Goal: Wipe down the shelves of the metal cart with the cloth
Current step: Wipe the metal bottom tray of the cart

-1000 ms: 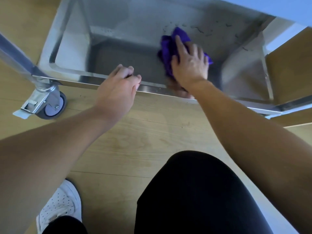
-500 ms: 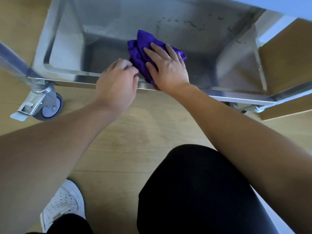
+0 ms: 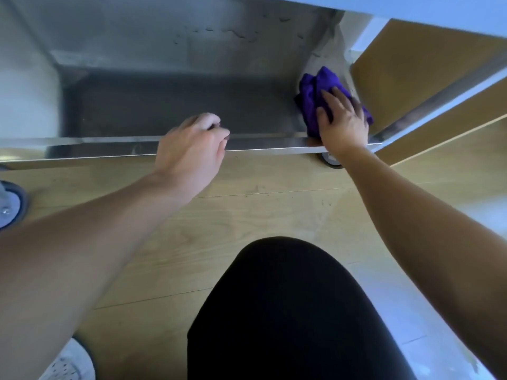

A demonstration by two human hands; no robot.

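The metal cart's bottom shelf fills the upper part of the head view, a shallow steel tray with a raised front rim. A crumpled purple cloth lies at the shelf's near right corner. My right hand presses flat on the cloth with straight fingers. My left hand grips the front rim near its middle, fingers curled over the edge. Water drops speckle the shelf's far wall.
A caster wheel shows under the right corner and another wheel at the far left. Wooden floor lies below the cart. My black-clad knee and a white shoe are near the bottom. A wooden panel stands right.
My right hand has swept the cloth from the middle of the shelf to its right corner. The view has shifted left relative to the cart; my left hand stays on the rim.
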